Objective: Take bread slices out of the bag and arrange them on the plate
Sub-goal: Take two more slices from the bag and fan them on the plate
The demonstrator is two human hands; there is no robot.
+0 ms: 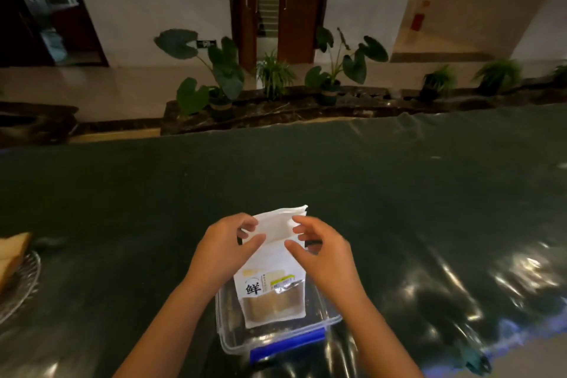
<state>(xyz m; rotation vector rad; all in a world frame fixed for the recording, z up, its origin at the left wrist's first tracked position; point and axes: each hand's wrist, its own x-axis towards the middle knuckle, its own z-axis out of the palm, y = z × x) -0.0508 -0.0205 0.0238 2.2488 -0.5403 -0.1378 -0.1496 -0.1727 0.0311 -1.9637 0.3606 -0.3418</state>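
**Soft bread, crinkly bag: we go gentle at the top**

Far left, at the frame edge, bread slices point(12, 250) already lie on the clear glass plate point(23, 282), well apart from our hands. Centre, the bread bag point(273, 270) stands upright in a clear plastic container point(276, 337) w/ a blue clip, on the dark glossy table cover point(399, 209).

Our left hand point(228, 250) pinches the left side of the bag's folded white top, thumb in front, fingers behind. Our right hand point(322, 250) sits at the right side of that top, thumb touching the front, fingers curled & loose; whether it truly grips, we can't tell (motion blur).

Handling, as we judge it: bag is thin, light, prob. a bit slippery, so it'll flop or lift w/ any tug unless one hand steadies it. Through the window low on the bag we see brown bread, so some is left inside. Slices are soft, light, easy to dent or tear, so we'd open the mouth wide, reach in w/ flat fingers, take a slice by its crust edges, not the middle, & carry it left to the plate
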